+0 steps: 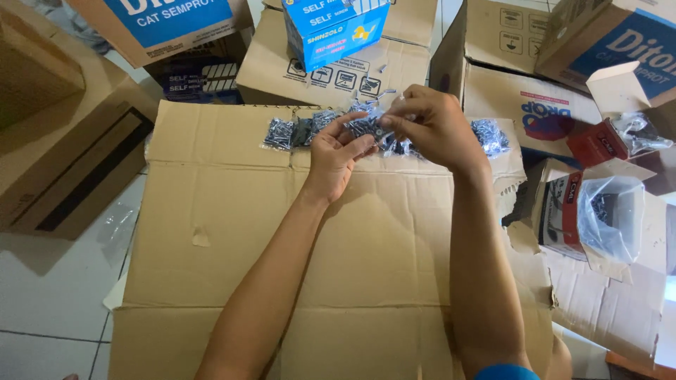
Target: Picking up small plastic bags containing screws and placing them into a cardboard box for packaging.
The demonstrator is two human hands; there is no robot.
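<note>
I have both hands up at the far edge of the flattened cardboard sheet point(296, 239), working one small clear bag of dark screws point(367, 127). My left hand point(336, 156) lies palm up, fingers half curled, cradling the bag from below. My right hand point(429, 125) comes in from above with thumb and forefinger pinched together on the bag's top edge, the other fingers loosely bent. To do this well, I judge the pinch should stay close to the bag's mouth and the left palm should keep the weight level, so that no screws spill out.

More filled screw bags sit in a row along that far edge: one to the left point(279, 134), another to the right point(489, 136). Beyond them stands a blue carton point(336, 29) with white and red panels on top of a flat brown box point(331, 74) printed with a strip of small handling symbols. On the right, an open brown box holds a clear plastic liner bag point(609, 218), with a small red box point(597, 143) just beyond it. Larger brown cartons with blue panels stand at the far left point(169, 21) and far right point(620, 42).
</note>
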